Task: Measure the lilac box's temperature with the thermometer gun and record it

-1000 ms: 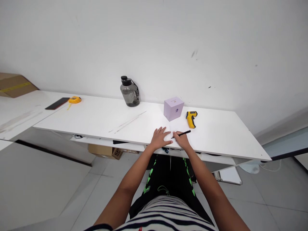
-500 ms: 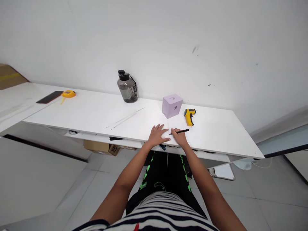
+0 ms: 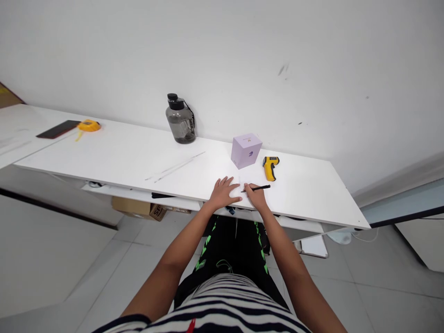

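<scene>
My left hand (image 3: 224,193) lies flat near the front edge of the white table (image 3: 305,189), its fingers spread. Just to its right, my right hand (image 3: 255,196) grips a slim black pen (image 3: 262,187), its tip pointing down and left at the surface between both hands. What lies under the tip is white on white, and I cannot make out its outline. Behind my hands stands a pale purple box (image 3: 246,151) with a small dark emblem. A yellow and black infrared thermometer (image 3: 270,168) lies to the right of the box.
A dark translucent water jug (image 3: 181,121) stands against the wall. Farther left are a yellow tape measure (image 3: 89,125) and a dark flat phone-like object (image 3: 58,129). Below the tabletop, a shelf runs along the front, with a cardboard box (image 3: 133,206) beneath it.
The whole view has shifted slightly, moving the table items leftward in the picture. Both hands keep about the same place on the table, and the pen stays in my right hand.
</scene>
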A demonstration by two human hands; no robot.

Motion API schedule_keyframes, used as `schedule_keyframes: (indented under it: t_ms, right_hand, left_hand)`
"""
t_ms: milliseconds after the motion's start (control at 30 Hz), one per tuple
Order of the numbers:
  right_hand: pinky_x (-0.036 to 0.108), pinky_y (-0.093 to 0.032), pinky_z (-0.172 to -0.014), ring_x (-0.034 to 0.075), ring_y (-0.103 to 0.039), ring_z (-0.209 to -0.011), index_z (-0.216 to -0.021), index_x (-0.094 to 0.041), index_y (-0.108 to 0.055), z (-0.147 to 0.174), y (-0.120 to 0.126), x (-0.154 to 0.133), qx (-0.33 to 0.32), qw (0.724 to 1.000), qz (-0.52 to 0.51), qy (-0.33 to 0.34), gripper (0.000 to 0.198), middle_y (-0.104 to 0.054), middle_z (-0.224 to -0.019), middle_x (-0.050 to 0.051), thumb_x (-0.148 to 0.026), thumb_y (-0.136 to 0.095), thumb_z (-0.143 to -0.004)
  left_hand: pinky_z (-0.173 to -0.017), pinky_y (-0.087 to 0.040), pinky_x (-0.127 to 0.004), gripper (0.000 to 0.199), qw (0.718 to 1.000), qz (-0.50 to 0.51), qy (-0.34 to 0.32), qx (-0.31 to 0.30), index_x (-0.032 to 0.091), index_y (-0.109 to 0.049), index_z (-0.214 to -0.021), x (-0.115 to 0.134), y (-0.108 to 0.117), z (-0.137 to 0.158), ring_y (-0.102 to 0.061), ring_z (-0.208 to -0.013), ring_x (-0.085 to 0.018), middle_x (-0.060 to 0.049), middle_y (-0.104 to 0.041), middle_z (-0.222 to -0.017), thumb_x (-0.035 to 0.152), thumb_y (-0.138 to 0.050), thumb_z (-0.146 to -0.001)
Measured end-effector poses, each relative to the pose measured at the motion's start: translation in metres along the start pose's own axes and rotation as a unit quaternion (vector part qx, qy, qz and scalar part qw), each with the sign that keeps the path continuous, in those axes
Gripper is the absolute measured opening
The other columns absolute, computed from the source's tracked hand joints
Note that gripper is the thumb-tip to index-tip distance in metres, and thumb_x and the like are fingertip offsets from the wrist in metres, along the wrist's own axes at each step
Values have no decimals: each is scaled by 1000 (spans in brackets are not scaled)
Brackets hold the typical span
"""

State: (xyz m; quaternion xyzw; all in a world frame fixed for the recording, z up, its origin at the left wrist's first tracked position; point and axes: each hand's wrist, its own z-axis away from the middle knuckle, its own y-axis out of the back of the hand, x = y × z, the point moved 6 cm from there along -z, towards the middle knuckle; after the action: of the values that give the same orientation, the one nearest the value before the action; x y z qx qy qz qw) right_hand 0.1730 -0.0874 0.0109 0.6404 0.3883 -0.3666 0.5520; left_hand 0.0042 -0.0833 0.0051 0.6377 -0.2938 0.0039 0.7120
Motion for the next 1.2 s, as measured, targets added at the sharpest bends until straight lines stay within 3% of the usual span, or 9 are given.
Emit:
schedule_keyframes:
  t_ms: [400, 633, 933, 1067, 1200]
  right_hand:
    - [35, -49, -77, 21, -62, -73, -63, -23, -64, 0, 0, 2, -8, 1000, -7, -5, 37, -64, -62, 1, -52, -53, -84]
    - [33, -47, -69, 20, -58, -65, -65, -24, -61, 0, 6, 4, 17, 999, -21, -23, 40, -55, -55, -1, -54, -50, -88]
    - [35, -50, -73, 22, -61, -66, -79, -24, -70, 5, 3, 0, 38, 998, -55, -18, 56, -58, -56, 0, -72, -45, -92]
    - [37, -54, -80, 25, -68, -79, -83, -24, -71, 4, 7, 1, 68, 997, -37, -19, 51, -71, -73, 5, -67, -47, -93]
    - [40, -55, -93, 27, -71, -102, -108, -21, -72, 0, 9, 7, 120, 991, -40, 36, 42, -78, -110, 12, -55, -53, -92]
  left_hand:
    - [-132, -12, -54, 77, 1000, -4, -3, 1, 34, -54, -150, 0, 0, 1, -20, -162, -34, -4, -32, -172, 73, -61, -85]
    - [-132, -12, -54, 76, 1000, -6, 4, -4, 34, -54, -150, 1, 2, 1, -20, -162, -33, -4, -31, -172, 72, -61, -85]
    - [-132, -14, -54, 75, 1000, -16, 10, -8, 31, -54, -150, 4, 7, 4, -21, -162, -33, -7, -32, -172, 69, -63, -86]
    - [-131, -16, -55, 74, 1000, -22, 11, -1, 31, -54, -149, 2, 7, 4, -22, -162, -33, -8, -34, -171, 68, -65, -86]
    - [-131, -17, -56, 74, 1000, -23, 10, 2, 30, -55, -149, 1, 8, 4, -23, -161, -34, -9, -34, -171, 66, -66, -85]
